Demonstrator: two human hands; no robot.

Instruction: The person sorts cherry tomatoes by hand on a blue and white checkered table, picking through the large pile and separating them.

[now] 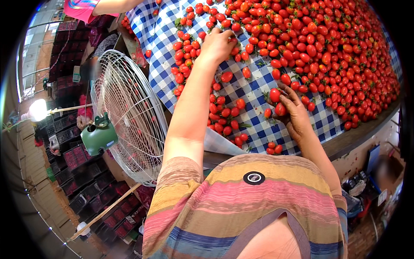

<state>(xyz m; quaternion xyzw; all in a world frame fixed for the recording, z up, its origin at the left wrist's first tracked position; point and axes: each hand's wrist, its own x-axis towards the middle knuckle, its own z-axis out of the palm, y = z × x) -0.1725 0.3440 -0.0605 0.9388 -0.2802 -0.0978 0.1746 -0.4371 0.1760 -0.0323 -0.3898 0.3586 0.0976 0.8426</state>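
The head-worn fisheye looks down (edges bowing) past the striped shirt [254, 198]; the table [358, 137] lies near.

Left hand [219, 45] far out, right hand [295, 113] nearer.
Left forearm [189, 101] stretches far, slightly rightward, back of the hand uppermost, fingers bent; right forearm [318, 156] angles far and left, fingers curled, palm facing left.

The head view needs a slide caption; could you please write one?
Left hand among red grape tomatoes, right hand holding some, over a blue-and-white gingham cloth beside a caged fan.
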